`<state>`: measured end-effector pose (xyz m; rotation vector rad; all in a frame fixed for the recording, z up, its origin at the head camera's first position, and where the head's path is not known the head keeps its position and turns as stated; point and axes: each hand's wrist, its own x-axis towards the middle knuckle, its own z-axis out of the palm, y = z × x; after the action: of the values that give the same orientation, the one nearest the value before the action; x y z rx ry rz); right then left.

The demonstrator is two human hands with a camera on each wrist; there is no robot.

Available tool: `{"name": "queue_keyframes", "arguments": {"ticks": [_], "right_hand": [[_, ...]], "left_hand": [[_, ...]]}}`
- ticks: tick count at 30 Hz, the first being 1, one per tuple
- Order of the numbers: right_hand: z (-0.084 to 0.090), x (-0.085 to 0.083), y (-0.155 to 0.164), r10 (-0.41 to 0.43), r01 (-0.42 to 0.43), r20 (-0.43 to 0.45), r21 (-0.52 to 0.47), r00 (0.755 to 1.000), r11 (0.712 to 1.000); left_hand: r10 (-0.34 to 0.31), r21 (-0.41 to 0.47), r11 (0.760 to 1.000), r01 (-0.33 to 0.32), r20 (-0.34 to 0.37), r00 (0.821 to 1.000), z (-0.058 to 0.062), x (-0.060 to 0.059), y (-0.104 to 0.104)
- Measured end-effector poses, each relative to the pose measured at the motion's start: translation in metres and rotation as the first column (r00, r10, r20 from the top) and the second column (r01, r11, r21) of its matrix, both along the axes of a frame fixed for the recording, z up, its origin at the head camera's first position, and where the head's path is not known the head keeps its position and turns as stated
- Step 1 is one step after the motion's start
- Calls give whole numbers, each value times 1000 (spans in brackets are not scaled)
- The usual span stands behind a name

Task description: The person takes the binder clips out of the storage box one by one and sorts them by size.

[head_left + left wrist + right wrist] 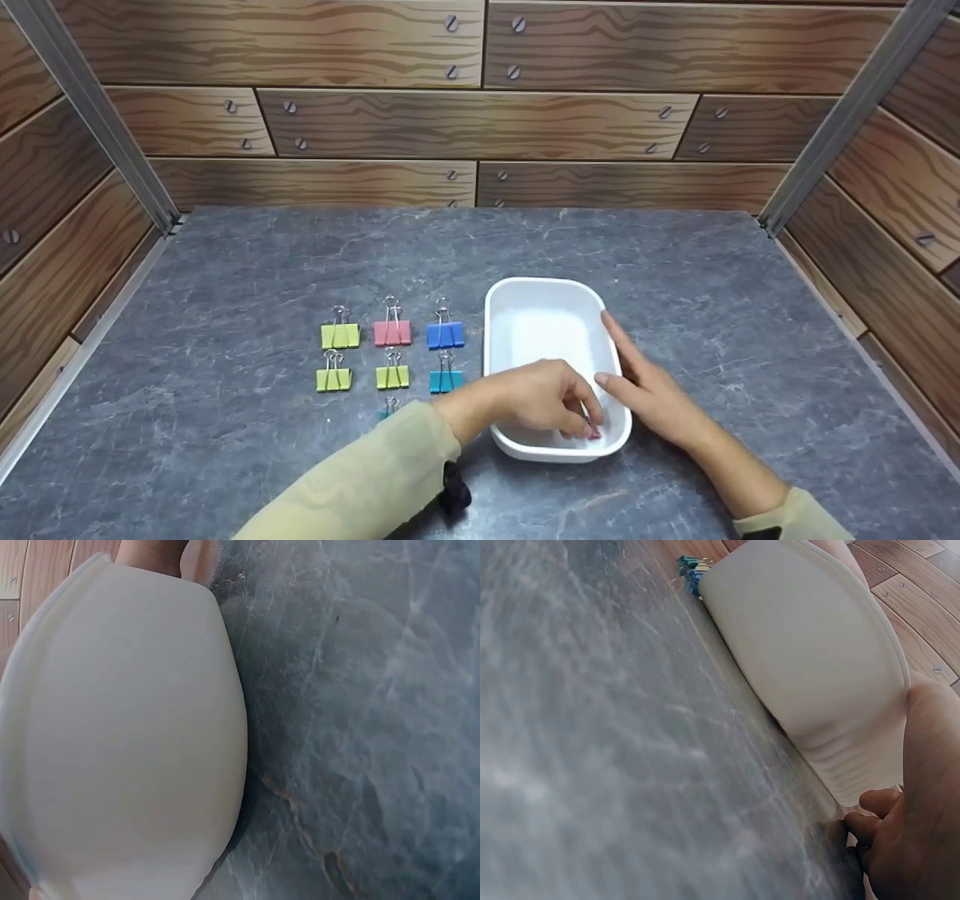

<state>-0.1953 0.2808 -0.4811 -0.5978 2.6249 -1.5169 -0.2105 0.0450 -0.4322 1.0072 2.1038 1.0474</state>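
My left hand (pixel 551 396) reaches down into a white plastic tray (pixel 525 283), its fingers pinching a small pink binder clip (pixel 594 433) near the tray's front right corner. Most of that clip is hidden by the fingers. At the tray's right side, my right hand (pixel 660 401) grips the wall, thumb over the rim and the other fingers along the outside. The right wrist view shows curled fingers (pixel 877 825) by the tray's lower edge. In the left wrist view the tray's outer wall (pixel 135 727) hides the left hand's work.
Left of the tray, binder clips lie in rows: a larger yellow-green clip (pixel 340 336), a pink one (pixel 392 333), a blue one (pixel 445 335), then smaller ones, including a teal clip (pixel 446 382). My left sleeve (pixel 367 472) partly covers another teal clip (pixel 389 409). Wood-patterned walls enclose the grey tabletop (pixel 247 300).
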Motion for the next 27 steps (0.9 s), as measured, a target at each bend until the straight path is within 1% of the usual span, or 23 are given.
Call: {"name": "queue_keyframes", "arguments": {"ticks": [10,16,21,27], "right_hand": [[1,1,-1,6,-6,-4,-3,1000,1000],[1,1,-1,9,-9,-2,-14,1000,1000],[0,1,-1,8,-7,13,-23,1000,1000],[0,1,-1,6,-5,12,-24,1000,1000]], "left_hand": [[-5,-24,1000,5,9,1000,-1,0,2],[3,-42,999,-4,-12,1000,-2,0,3],[7,-63,998,-10,-47,999,-2,0,3],[13,-60,998,-17,-67,998,-2,1,3]]}}
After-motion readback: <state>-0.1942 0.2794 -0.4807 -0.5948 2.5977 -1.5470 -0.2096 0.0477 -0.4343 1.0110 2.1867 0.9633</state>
